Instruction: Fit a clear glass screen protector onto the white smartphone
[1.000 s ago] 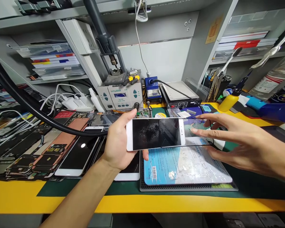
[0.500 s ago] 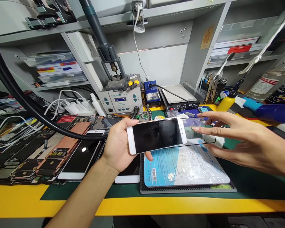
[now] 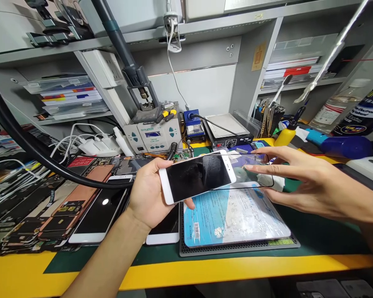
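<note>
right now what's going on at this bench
A person holds a white phone, dark screen up, in the left hand above the workbench. The right hand holds a thin clear glass sheet with a black border by its edges, overlapping the phone's right end. Below them lies a blue packet on a black mat, with more phones to the left.

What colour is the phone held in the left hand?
The phone is white-framed with a black screen, clearest in the head view.
</note>
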Tool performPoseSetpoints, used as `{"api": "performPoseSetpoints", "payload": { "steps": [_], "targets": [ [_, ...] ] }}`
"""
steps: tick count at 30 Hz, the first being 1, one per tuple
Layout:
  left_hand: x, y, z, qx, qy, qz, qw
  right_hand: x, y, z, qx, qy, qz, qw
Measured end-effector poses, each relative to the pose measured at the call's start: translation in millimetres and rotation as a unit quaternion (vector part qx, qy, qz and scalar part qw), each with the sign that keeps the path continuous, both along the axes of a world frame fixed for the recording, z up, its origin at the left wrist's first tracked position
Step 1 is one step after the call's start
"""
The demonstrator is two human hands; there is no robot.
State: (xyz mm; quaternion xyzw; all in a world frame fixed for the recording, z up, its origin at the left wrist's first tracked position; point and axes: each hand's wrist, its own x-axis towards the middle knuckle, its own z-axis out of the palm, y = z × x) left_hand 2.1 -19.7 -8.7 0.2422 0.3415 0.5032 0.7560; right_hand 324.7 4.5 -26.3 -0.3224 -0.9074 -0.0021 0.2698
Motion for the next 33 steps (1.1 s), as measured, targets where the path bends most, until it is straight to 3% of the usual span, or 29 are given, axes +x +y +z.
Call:
{"api": "performPoseSetpoints", "payload": {
  "steps": [7,15,24,33],
  "targets": [
    [0,-2,0.3,0.0,0.024,0.015,1.0,-7,-5,6.6,-0.009,-0.003,-0.02,1.0],
    [3,-4,2.3,0.015,0.004,0.027,0.999,1,7,-12.4,0.025,0.007,-0.015,1.0],
    [0,-5,-2.6,0.008,-0.052,-0.001,0.999,-6,1,-5.5,0.014,-0.003,-0.034,0.999],
    [8,-8,-13.4,0.062,-0.089,-0.078,0.991,-28,-14,-2.7,0.046,0.01,-0.023,0.999]
  ]
}}
